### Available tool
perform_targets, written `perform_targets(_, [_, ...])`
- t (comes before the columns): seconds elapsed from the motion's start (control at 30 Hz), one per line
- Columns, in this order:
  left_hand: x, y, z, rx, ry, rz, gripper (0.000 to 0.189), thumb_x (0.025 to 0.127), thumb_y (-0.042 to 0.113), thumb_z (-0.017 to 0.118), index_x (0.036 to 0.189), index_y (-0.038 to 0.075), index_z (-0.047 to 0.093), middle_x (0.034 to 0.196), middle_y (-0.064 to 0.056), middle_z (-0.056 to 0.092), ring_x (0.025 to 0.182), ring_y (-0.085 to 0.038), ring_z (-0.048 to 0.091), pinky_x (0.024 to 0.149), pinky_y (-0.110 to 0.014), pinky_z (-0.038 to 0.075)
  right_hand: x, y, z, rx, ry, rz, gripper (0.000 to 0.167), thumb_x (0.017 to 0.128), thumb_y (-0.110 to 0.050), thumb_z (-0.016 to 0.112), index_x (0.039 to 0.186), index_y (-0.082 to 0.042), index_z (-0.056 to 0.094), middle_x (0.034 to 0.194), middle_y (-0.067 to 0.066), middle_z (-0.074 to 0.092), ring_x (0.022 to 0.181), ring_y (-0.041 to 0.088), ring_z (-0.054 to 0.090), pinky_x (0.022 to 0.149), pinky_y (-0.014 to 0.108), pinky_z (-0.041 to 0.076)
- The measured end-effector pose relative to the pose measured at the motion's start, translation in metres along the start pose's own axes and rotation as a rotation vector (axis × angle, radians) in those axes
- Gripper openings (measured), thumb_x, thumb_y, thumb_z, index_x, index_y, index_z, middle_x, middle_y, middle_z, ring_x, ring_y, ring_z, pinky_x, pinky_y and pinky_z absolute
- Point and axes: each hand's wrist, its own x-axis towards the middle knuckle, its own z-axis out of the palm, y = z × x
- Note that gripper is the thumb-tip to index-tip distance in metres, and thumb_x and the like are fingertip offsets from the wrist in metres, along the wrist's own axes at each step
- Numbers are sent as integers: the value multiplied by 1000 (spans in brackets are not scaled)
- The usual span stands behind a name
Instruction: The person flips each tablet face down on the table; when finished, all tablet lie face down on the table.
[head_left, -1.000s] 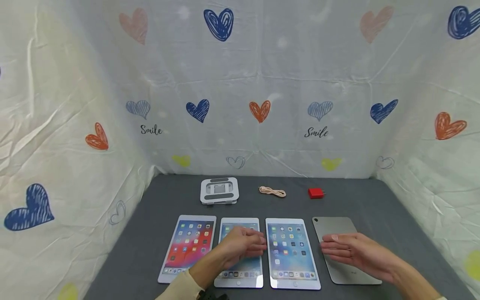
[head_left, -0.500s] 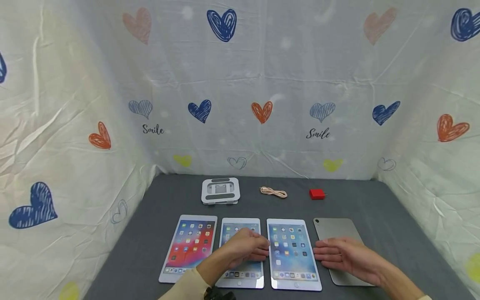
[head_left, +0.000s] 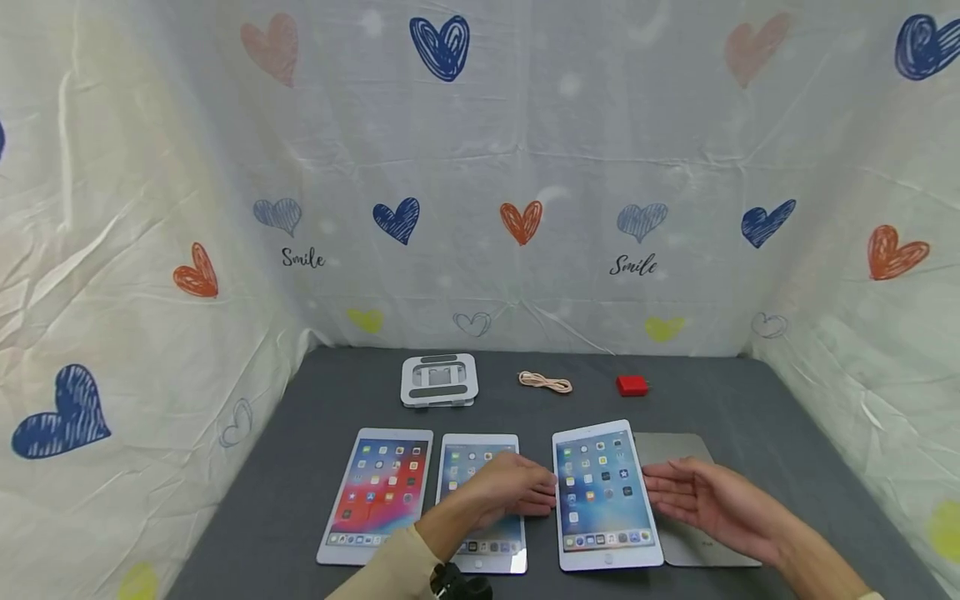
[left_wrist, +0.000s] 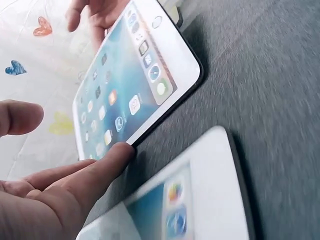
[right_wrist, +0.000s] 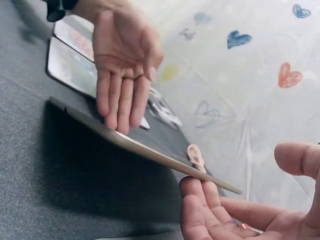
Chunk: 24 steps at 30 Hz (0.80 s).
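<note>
Between my two hands a white-framed tablet is held up off the table, its lit screen facing up and its body slightly turned. Straight fingers of my left hand touch its left edge; the left wrist view shows a fingertip against the rim. Against the right edge press the extended fingers of my right hand, thumb apart. In the right wrist view, the tablet's thin edge spans both hands, a shadow beneath it. Under my left wrist lies a second tablet, partly covered.
A tablet with a red and blue screen lies at the left. A silver tablet, back up, lies partly under my right hand. Behind them are a folded white stand, a coiled cable and a red charger plug.
The third tablet has come up off the table between my hands, tilting and shifting slightly right. Earlier it lay flat, and my hands closed in on its two sides.
</note>
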Motion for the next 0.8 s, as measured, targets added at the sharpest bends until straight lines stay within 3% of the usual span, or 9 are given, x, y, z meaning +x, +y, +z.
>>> perform_targets(0.1, [5,-1,8,-20,-11,2,32,99,10,72,120,-14,72,111,-22,79,107,-33,81,93,-43,69,-2,-4,-1,-29,-19,-13,63,122,-33,34,165,12,31,152,8,64,136,18,66,118,38,55])
perform_targets(0.33, [16,-9,29,-121,-43,9,25,99,7,68,113,-12,74,112,-23,80,106,-30,81,93,-42,69,-14,-19,-6,-37,-62,-23,58,122,-38,27,162,0,46,150,2,64,138,19,65,118,38,55])
perform_targets(0.5, [17,-9,32,-134,-100,1,28,101,10,69,119,-11,73,115,-22,81,110,-32,80,97,-44,68,-19,-33,0,-90,-49,-21,64,122,-41,28,169,3,33,154,2,61,139,20,64,118,38,56])
perform_targets(0.63, [12,5,24,-114,-127,10,34,104,13,68,128,-12,71,122,-24,79,115,-35,79,98,-43,67,-18,-37,8,-129,-37,-24,63,122,-40,29,169,2,33,156,4,59,139,20,63,117,38,56])
perform_targets(0.8, [1,38,18,-155,-194,57,42,106,14,69,139,-13,66,138,-28,72,128,-38,74,103,-42,65,-15,-39,21,-186,-17,-35,64,122,-39,31,170,3,30,162,8,55,140,24,62,117,37,56])
